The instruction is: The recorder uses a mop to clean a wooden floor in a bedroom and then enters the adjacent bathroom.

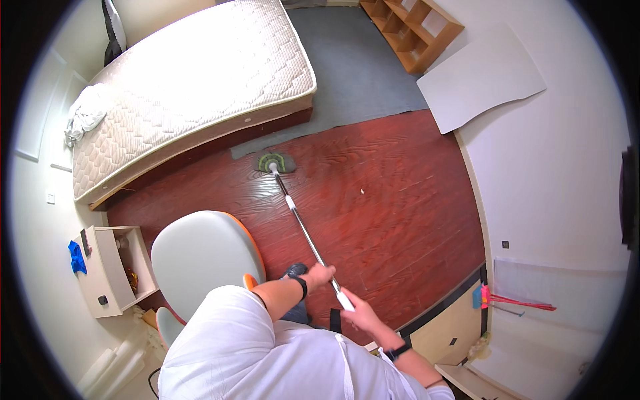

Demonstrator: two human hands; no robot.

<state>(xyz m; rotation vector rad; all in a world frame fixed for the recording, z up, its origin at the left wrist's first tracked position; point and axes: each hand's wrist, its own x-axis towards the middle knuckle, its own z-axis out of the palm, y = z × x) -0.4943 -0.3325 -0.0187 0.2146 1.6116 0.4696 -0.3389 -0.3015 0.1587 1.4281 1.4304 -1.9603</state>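
Observation:
A mop with a metal pole [306, 233] slants across the view, its green and grey head [283, 161] flat on the wet-looking red wood-patterned floor [400, 200] near the bed. My left hand [320, 277], with a black band at the wrist, is closed round the pole's upper part. Lower in the picture, my right hand [359, 311] grips the white end of the handle [345, 301]; a black band sits on that wrist too. A small pale scrap [362, 191] lies on the floor right of the pole.
A grey and orange chair [205, 250] stands close on my left, beside a pale nightstand [110, 280]. Beyond the mop head is a bare mattress [210, 75] on a bed. Grey floor covering [350, 65], a wooden shelf unit [415, 30] and a white board [482, 80] are farther off.

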